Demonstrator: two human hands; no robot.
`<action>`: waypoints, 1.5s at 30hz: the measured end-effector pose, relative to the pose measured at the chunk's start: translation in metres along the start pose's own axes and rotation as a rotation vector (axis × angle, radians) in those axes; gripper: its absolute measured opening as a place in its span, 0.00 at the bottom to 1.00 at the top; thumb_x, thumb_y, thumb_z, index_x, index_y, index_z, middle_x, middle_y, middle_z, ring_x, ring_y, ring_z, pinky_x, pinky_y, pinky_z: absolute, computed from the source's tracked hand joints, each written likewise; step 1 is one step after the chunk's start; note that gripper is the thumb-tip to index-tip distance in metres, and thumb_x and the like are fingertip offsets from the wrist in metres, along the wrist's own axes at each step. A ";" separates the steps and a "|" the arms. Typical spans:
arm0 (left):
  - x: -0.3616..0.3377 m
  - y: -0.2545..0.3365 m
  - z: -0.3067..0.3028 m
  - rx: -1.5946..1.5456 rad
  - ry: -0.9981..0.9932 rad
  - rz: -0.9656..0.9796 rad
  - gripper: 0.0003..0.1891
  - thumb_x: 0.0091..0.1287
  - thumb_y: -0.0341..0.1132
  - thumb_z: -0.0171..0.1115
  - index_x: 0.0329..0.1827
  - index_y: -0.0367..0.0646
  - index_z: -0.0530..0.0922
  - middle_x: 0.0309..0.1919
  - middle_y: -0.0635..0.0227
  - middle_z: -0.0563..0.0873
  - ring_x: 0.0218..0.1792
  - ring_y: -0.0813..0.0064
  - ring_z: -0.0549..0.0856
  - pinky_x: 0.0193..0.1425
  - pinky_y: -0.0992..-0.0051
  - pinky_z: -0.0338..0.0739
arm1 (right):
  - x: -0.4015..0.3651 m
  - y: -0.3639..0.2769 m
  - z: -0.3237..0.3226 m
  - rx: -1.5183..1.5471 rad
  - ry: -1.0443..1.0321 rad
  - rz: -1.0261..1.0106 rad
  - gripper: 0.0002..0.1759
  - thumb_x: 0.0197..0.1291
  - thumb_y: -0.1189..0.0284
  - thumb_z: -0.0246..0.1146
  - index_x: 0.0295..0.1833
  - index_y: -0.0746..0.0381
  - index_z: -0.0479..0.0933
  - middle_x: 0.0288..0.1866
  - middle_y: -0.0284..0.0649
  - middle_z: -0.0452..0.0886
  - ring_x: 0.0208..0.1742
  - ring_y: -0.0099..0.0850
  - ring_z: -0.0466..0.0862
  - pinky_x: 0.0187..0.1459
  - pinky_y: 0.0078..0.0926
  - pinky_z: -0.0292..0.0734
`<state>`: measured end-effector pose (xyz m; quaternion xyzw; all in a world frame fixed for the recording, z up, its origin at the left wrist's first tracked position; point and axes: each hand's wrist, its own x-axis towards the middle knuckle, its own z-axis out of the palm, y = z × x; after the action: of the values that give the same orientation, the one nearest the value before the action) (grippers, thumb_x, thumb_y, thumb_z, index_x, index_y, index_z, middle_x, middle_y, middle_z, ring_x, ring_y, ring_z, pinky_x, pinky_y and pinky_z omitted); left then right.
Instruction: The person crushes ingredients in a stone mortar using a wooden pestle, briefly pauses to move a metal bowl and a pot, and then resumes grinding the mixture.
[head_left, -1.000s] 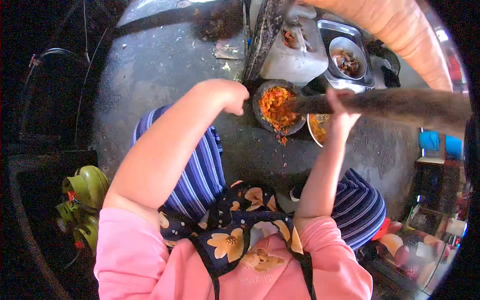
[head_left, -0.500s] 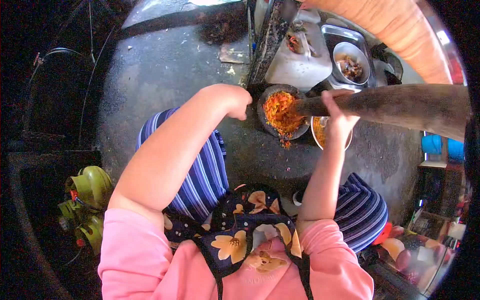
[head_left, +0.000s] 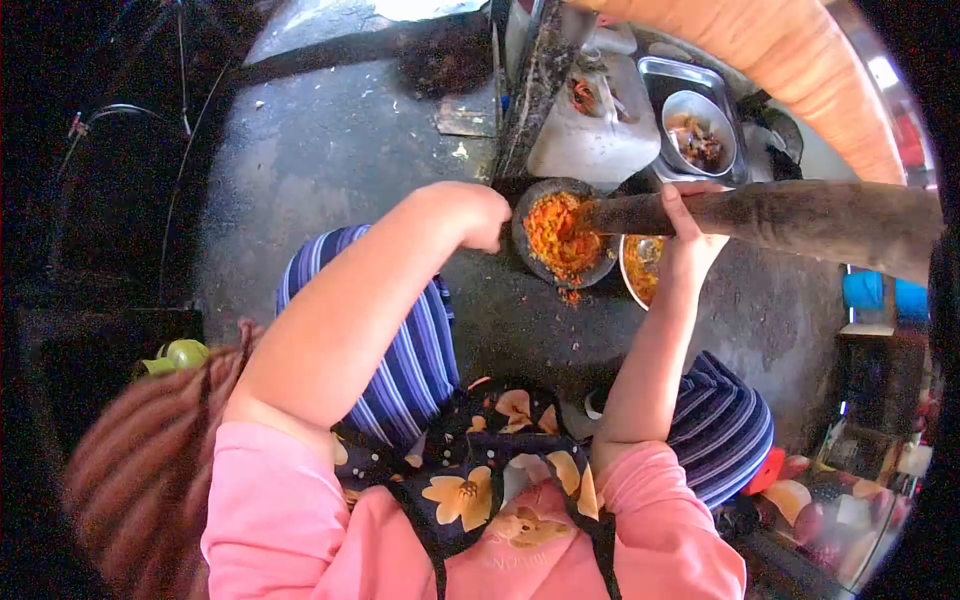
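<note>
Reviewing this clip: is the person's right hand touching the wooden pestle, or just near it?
Touching. The head view shows the right hand gripping the wooden pestle, with the thumb lying across its near side.

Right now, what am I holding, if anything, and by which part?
Your right hand holds the wooden pestle by its shaft, nearer the end in the mortar. Your left hand is beside the mortar; whether it grips the rim cannot be told.

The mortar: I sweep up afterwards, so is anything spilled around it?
Yes: orange bits sit at or just past the near rim of the mortar, apart from the mash inside, so they look spilled.
</note>
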<state>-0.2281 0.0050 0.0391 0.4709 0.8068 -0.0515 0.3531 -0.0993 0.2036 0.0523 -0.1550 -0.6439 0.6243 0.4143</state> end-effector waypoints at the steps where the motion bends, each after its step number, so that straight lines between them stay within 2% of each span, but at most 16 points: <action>1: -0.001 -0.002 -0.001 0.029 0.011 -0.035 0.28 0.54 0.42 0.61 0.59 0.44 0.69 0.52 0.53 0.76 0.54 0.56 0.75 0.57 0.62 0.69 | -0.001 0.001 0.000 -0.035 0.024 -0.014 0.10 0.38 0.77 0.70 0.28 0.63 0.76 0.27 0.33 0.76 0.31 0.27 0.73 0.37 0.24 0.68; 4: 0.005 -0.008 0.000 0.033 0.009 -0.075 0.28 0.53 0.42 0.61 0.58 0.43 0.69 0.52 0.53 0.76 0.54 0.56 0.75 0.57 0.63 0.69 | -0.015 0.084 -0.002 -0.241 0.127 -0.021 0.11 0.38 0.76 0.69 0.30 0.63 0.75 0.32 0.35 0.75 0.37 0.29 0.72 0.45 0.28 0.66; 5: 0.005 -0.005 0.001 0.035 0.008 -0.077 0.28 0.53 0.42 0.61 0.58 0.43 0.69 0.52 0.53 0.76 0.54 0.56 0.75 0.57 0.63 0.69 | -0.029 0.148 -0.017 -0.262 0.069 0.143 0.12 0.37 0.79 0.69 0.30 0.61 0.75 0.34 0.34 0.75 0.41 0.29 0.72 0.49 0.29 0.65; 6: 0.006 -0.001 0.002 0.025 0.008 -0.042 0.28 0.53 0.42 0.61 0.57 0.43 0.69 0.52 0.54 0.76 0.54 0.56 0.75 0.57 0.63 0.69 | -0.043 0.169 -0.023 -0.074 0.149 0.138 0.15 0.36 0.82 0.69 0.32 0.60 0.74 0.34 0.32 0.75 0.43 0.29 0.72 0.52 0.30 0.64; 8: 0.007 -0.001 0.002 0.013 0.009 -0.019 0.27 0.54 0.42 0.61 0.57 0.42 0.70 0.52 0.54 0.76 0.54 0.56 0.75 0.57 0.63 0.69 | -0.048 0.137 -0.019 0.069 0.232 0.252 0.16 0.35 0.83 0.70 0.32 0.60 0.74 0.34 0.31 0.75 0.42 0.27 0.72 0.51 0.30 0.63; 14: -0.001 -0.005 0.000 -0.010 0.015 -0.017 0.27 0.54 0.42 0.60 0.57 0.43 0.70 0.49 0.54 0.78 0.51 0.55 0.76 0.54 0.62 0.71 | 0.007 0.004 -0.019 0.108 0.148 -0.044 0.10 0.41 0.75 0.68 0.28 0.65 0.73 0.27 0.36 0.75 0.30 0.26 0.72 0.38 0.25 0.68; 16: 0.003 -0.014 0.002 -0.015 0.022 -0.016 0.27 0.54 0.41 0.60 0.57 0.42 0.69 0.49 0.54 0.78 0.51 0.55 0.76 0.55 0.62 0.70 | 0.009 0.008 -0.021 0.042 0.172 -0.024 0.09 0.40 0.77 0.67 0.28 0.64 0.73 0.28 0.36 0.75 0.31 0.26 0.73 0.39 0.25 0.69; 20: 0.006 -0.011 0.005 0.019 0.082 -0.001 0.26 0.54 0.41 0.60 0.55 0.41 0.71 0.47 0.53 0.78 0.51 0.55 0.76 0.54 0.61 0.70 | -0.036 0.153 -0.027 -0.142 0.199 0.101 0.12 0.37 0.83 0.67 0.30 0.62 0.73 0.32 0.36 0.76 0.36 0.28 0.74 0.44 0.27 0.70; 22: 0.007 -0.010 0.002 0.026 0.137 0.020 0.25 0.54 0.41 0.60 0.54 0.40 0.71 0.47 0.52 0.79 0.50 0.55 0.77 0.54 0.61 0.70 | -0.047 0.132 -0.025 0.292 0.244 0.226 0.18 0.36 0.86 0.67 0.34 0.61 0.71 0.32 0.35 0.75 0.38 0.28 0.74 0.47 0.28 0.70; 24: 0.010 -0.003 0.004 0.013 0.025 0.054 0.25 0.54 0.41 0.60 0.54 0.40 0.71 0.47 0.52 0.79 0.50 0.54 0.76 0.54 0.61 0.70 | -0.038 0.102 -0.022 0.130 0.394 0.170 0.21 0.37 0.86 0.69 0.36 0.59 0.69 0.33 0.33 0.73 0.37 0.28 0.73 0.48 0.28 0.68; 30: 0.000 -0.012 0.001 0.009 0.040 -0.002 0.30 0.54 0.43 0.61 0.60 0.43 0.67 0.50 0.55 0.78 0.52 0.57 0.76 0.56 0.64 0.70 | 0.017 0.004 -0.027 0.061 0.187 -0.007 0.10 0.38 0.78 0.68 0.27 0.64 0.72 0.26 0.36 0.75 0.29 0.28 0.73 0.37 0.27 0.69; 34: -0.001 -0.011 -0.001 0.011 0.017 -0.087 0.30 0.55 0.43 0.61 0.62 0.45 0.66 0.52 0.57 0.77 0.54 0.59 0.75 0.58 0.65 0.68 | -0.027 0.122 -0.020 -0.268 0.207 0.096 0.12 0.36 0.83 0.67 0.29 0.64 0.74 0.28 0.36 0.75 0.31 0.29 0.74 0.40 0.26 0.70; 35: -0.004 -0.003 0.001 0.018 0.039 -0.070 0.30 0.55 0.43 0.61 0.61 0.44 0.66 0.52 0.57 0.77 0.54 0.59 0.75 0.57 0.64 0.69 | -0.035 0.133 -0.026 -0.098 0.223 0.162 0.13 0.35 0.84 0.67 0.30 0.63 0.74 0.29 0.36 0.75 0.32 0.28 0.74 0.41 0.27 0.71; 38: -0.003 0.001 0.002 -0.003 -0.022 -0.051 0.29 0.55 0.43 0.61 0.60 0.43 0.67 0.50 0.58 0.78 0.53 0.58 0.76 0.56 0.63 0.69 | -0.043 0.126 -0.025 0.131 0.310 0.140 0.20 0.37 0.87 0.67 0.39 0.63 0.72 0.35 0.35 0.75 0.38 0.27 0.73 0.46 0.30 0.72; 41: -0.003 -0.001 0.002 -0.018 0.024 -0.026 0.28 0.55 0.43 0.61 0.59 0.42 0.68 0.48 0.57 0.79 0.51 0.57 0.76 0.55 0.63 0.70 | -0.011 0.048 -0.020 -0.023 0.191 0.013 0.10 0.44 0.76 0.66 0.30 0.63 0.71 0.29 0.37 0.73 0.33 0.29 0.73 0.42 0.28 0.67; 45: -0.003 -0.022 0.005 -0.015 0.052 -0.020 0.28 0.54 0.41 0.61 0.58 0.42 0.69 0.48 0.55 0.79 0.51 0.57 0.77 0.54 0.64 0.71 | 0.018 0.011 -0.027 -0.003 0.123 -0.047 0.09 0.40 0.80 0.67 0.28 0.64 0.73 0.26 0.36 0.75 0.29 0.29 0.74 0.39 0.26 0.68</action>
<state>-0.2421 -0.0111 0.0320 0.4615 0.8206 -0.0369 0.3350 -0.0940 0.2370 0.0444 -0.1785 -0.6217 0.6026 0.4674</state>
